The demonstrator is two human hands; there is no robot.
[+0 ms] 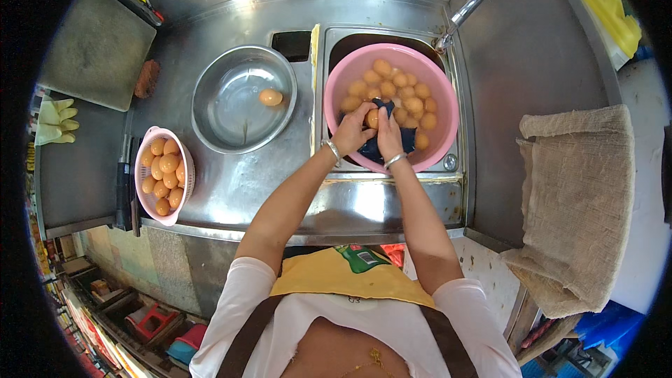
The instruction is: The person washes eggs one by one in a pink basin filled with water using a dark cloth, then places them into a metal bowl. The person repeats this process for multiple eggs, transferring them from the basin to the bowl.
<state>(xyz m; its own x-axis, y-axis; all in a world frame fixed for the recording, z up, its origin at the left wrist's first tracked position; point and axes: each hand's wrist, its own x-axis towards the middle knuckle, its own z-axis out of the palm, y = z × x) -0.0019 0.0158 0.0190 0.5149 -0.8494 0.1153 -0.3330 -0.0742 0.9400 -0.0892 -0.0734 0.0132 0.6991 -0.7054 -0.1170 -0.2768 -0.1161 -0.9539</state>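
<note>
Over a pink plastic basin (448, 131) of water with many brown eggs (414, 104), my left hand (350, 130) holds a brown egg (372, 118) between its fingers. My right hand (389, 134) is at the egg's right side with a dark blue cloth (409, 140); the cloth spreads under and behind both hands. The basin sits in the steel sink (336, 44). To the left, a steel bowl (207, 139) holds one brown egg (270, 97). A pink basket (189, 181) full of brown eggs stands farther left.
A chrome faucet (461, 17) rises behind the basin's right side. At the left are a grey board (100, 47), a brown scrubbing pad (147, 79), pale rubber gloves (56, 121) and yellow-handled scissors (143, 2). A beige cloth (580, 199) drapes over the right partition.
</note>
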